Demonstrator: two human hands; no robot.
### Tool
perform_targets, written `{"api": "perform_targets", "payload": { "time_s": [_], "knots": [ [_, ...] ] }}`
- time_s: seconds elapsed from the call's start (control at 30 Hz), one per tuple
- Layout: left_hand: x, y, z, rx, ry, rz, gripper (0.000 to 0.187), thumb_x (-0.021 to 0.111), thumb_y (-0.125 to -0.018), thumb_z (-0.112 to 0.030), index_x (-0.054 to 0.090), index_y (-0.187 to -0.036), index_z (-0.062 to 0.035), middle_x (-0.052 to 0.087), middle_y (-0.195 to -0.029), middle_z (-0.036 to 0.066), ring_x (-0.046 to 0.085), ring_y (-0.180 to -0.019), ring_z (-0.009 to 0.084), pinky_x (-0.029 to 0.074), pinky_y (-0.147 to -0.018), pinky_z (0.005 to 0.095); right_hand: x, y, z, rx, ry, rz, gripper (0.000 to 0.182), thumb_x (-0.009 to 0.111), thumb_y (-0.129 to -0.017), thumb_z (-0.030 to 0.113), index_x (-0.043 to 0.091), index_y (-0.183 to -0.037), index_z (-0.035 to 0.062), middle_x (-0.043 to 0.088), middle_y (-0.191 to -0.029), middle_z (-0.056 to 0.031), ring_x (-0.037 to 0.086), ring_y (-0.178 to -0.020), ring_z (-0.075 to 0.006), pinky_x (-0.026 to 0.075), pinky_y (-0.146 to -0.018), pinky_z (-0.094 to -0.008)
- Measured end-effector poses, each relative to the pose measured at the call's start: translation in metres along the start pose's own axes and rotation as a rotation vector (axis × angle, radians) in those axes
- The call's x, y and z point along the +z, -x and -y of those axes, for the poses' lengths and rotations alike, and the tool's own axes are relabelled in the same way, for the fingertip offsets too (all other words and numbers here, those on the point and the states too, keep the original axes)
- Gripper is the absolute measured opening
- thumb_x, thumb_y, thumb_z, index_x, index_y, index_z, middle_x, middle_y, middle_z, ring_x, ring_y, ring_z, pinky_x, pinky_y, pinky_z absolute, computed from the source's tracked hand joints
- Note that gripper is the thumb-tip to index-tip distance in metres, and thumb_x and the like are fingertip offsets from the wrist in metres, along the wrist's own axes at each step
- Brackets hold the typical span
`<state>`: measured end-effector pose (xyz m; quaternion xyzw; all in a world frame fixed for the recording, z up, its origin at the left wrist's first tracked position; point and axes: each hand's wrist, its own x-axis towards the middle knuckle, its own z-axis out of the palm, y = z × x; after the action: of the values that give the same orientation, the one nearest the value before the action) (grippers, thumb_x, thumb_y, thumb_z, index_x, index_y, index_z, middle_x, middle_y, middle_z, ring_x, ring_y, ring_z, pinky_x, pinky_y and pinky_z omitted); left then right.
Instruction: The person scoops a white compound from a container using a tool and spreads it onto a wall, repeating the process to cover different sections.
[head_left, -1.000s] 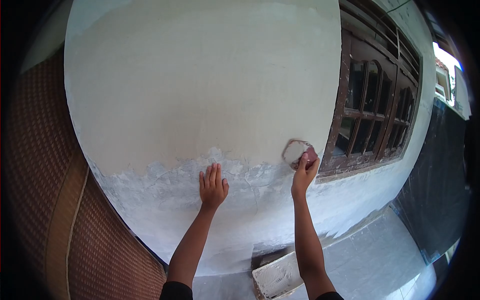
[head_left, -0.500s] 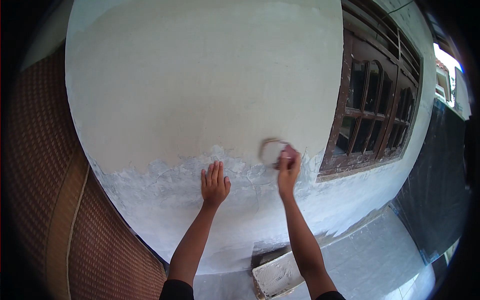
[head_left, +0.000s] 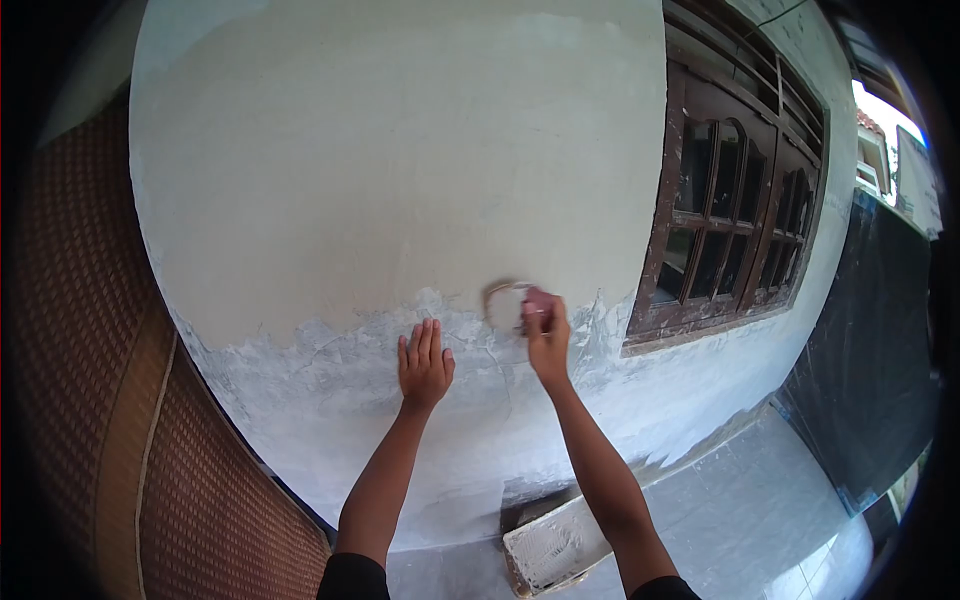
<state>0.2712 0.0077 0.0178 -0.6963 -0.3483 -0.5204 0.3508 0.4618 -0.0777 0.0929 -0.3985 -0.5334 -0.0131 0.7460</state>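
Note:
My left hand lies flat on the wall, fingers stretched upward, holding nothing. To its right, my right hand is closed on what looks like a curled sheet of sandpaper, maroon where I grip it. The sheet's loose part bows out to the left in a pale loop with a brown edge, slightly blurred. It is against the wall around the ragged line where the cream upper coat meets the grey-white patchy lower part. My palm hides part of the sheet.
A brown wooden window with glass panes is at the right. Below, a long tray smeared with white stands on the grey tiled floor. Woven brown panels line the left side. A dark sheet hangs at the far right.
My right hand has shifted left along the wall with the sandpaper, closer to my left hand. The left hand stays in place. The view has turned slightly right.

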Motion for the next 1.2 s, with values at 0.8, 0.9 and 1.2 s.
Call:
{"api": "perform_targets", "payload": {
  "time_s": [0.8, 0.9, 1.2],
  "knots": [
    [-0.066, -0.012, -0.024, -0.11, 0.215, 0.296, 0.06, 0.046, -0.092, -0.017, 0.024, -0.144, 0.0002, 0.028, -0.147, 0.016, 0.027, -0.137, 0.0322, 0.02, -0.113, 0.0482, -0.069, 0.023, -0.012, 0.215, -0.081, -0.339, 0.024, 0.057, -0.095, 0.023, 0.053, -0.106, 0.0018, 0.057, -0.093, -0.0042, 0.05, -0.085, -0.0107, 0.043, -0.078, -0.0259],
    [-0.074, -0.005, -0.039, -0.18, 0.269, 0.307, 0.059, 0.047, -0.091, -0.016, 0.025, -0.144, 0.0009, 0.03, -0.146, 0.017, 0.028, -0.136, 0.033, 0.021, -0.112, 0.0474, -0.095, 0.052, -0.02, 0.298, -0.155, -0.291, 0.022, 0.057, -0.095, 0.023, 0.053, -0.106, 0.0034, 0.054, -0.095, -0.0014, 0.047, -0.087, -0.0081, 0.041, -0.08, -0.0243],
    [-0.095, 0.079, -0.117, -0.449, 0.504, 0.413, 0.042, 0.046, -0.094, -0.015, 0.041, -0.133, -0.0026, 0.047, -0.13, 0.019, 0.044, -0.121, 0.0333, 0.037, -0.1, 0.0415, -0.197, 0.151, -0.053, 0.574, -0.218, -0.197, 0.019, 0.056, -0.095, 0.021, 0.053, -0.105, 0.0048, 0.057, -0.098, -0.0012, 0.05, -0.089, -0.0077, 0.042, -0.08, -0.0243]
  ]
}}
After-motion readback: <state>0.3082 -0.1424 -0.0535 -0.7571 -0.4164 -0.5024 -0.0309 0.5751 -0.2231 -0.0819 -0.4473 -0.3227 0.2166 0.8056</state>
